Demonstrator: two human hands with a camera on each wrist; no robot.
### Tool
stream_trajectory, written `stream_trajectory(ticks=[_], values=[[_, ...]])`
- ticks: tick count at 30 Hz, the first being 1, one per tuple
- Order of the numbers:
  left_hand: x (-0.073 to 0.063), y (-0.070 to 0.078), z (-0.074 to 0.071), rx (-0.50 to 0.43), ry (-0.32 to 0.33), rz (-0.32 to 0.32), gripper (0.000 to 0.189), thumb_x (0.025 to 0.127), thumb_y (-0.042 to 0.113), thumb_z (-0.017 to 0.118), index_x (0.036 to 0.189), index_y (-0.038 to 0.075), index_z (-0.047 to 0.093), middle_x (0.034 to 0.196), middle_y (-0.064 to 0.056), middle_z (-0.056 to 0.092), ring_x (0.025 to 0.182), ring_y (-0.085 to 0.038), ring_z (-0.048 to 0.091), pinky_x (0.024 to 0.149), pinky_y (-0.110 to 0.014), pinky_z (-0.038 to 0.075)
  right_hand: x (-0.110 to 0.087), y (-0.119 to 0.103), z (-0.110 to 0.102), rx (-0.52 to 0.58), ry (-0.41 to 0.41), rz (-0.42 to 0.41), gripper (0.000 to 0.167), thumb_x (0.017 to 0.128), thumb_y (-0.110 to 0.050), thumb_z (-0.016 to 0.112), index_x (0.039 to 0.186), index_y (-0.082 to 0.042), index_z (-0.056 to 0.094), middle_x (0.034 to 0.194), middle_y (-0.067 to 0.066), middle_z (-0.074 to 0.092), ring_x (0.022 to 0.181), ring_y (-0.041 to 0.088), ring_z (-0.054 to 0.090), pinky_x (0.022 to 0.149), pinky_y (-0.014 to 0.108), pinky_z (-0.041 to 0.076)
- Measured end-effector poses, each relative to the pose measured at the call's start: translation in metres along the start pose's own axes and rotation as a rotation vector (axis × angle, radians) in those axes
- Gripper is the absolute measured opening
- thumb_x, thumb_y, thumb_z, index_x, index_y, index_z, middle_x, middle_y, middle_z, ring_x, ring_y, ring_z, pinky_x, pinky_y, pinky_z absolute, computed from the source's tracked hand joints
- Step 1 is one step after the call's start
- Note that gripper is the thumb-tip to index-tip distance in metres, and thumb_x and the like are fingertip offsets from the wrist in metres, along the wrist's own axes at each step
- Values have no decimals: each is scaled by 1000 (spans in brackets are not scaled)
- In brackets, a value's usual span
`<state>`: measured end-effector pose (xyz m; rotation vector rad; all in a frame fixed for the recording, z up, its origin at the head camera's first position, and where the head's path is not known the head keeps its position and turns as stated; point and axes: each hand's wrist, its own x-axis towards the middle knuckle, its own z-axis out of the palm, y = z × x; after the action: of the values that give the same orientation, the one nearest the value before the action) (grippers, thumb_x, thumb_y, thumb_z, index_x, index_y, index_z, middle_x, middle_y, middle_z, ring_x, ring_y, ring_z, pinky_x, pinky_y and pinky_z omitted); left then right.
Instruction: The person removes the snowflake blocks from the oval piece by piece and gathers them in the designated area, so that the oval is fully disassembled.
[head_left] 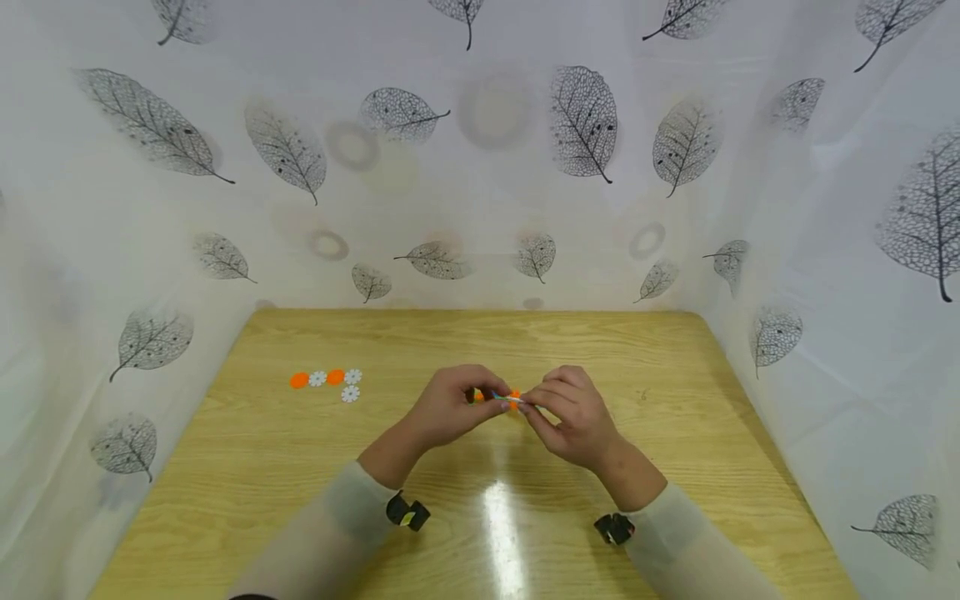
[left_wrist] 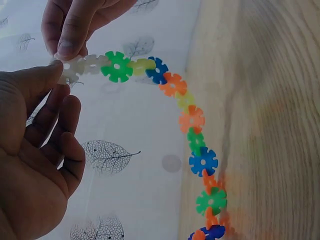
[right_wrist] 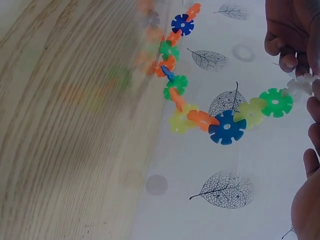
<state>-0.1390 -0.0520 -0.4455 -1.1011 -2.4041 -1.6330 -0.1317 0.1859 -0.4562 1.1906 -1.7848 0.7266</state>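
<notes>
Above the middle of the table, my left hand and right hand meet fingertip to fingertip. Each pinches a white disc at one end of a chain of notched plastic flower discs. The left wrist view shows two white discs joined at that end, partly covered by fingers. Beyond them come green, yellow, blue and orange discs, linked by their slots. From the hands the chain droops in a curve towards the table, clearest in the right wrist view, where a blue disc stands out. The head view shows little of it.
To the left on the wooden table lie loose discs: two orange ones, such as the orange disc, and three white ones, such as the white disc. A leaf-printed white curtain encloses the table's back and sides.
</notes>
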Motion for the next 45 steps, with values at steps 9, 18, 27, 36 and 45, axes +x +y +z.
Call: stream_trajectory(ticks=[9,18,27,36,45], values=[[0,0,0,20,12,-15,6,96,20,77,99,25,79,94,14,71,79,-8,64,61,-31,51,-2,2,-2,12,16,25,18,98,-24,75,89,-8,76,82,0,74,74,22,60,75,42,47],[-3,2,-4,25,29,-62,3,97,22,77,99,23,80,93,11,72,77,-10,62,62,-30,49,-13,2,-1,93,-115,195,34,97,-41,75,102,-8,72,94,2,72,88,23,62,84,44,47],[-2,2,-4,5,50,-35,4,97,19,76,99,19,80,93,9,73,75,-11,63,60,-32,50,-18,-1,5,67,-221,238,47,91,-36,82,120,-1,72,115,7,74,105,27,67,93,50,50],[-5,0,-3,18,80,-14,3,96,15,77,96,17,80,89,9,72,71,-10,60,57,-35,48,-17,-2,9,42,-169,166,39,92,-31,81,116,-1,76,107,8,76,94,25,69,85,47,51],[-7,1,-20,20,208,-5,6,96,10,76,95,16,77,86,6,71,58,-21,50,53,-28,41,-25,-2,10,17,-177,179,38,96,-32,78,112,2,75,103,9,75,92,25,68,85,45,52]])
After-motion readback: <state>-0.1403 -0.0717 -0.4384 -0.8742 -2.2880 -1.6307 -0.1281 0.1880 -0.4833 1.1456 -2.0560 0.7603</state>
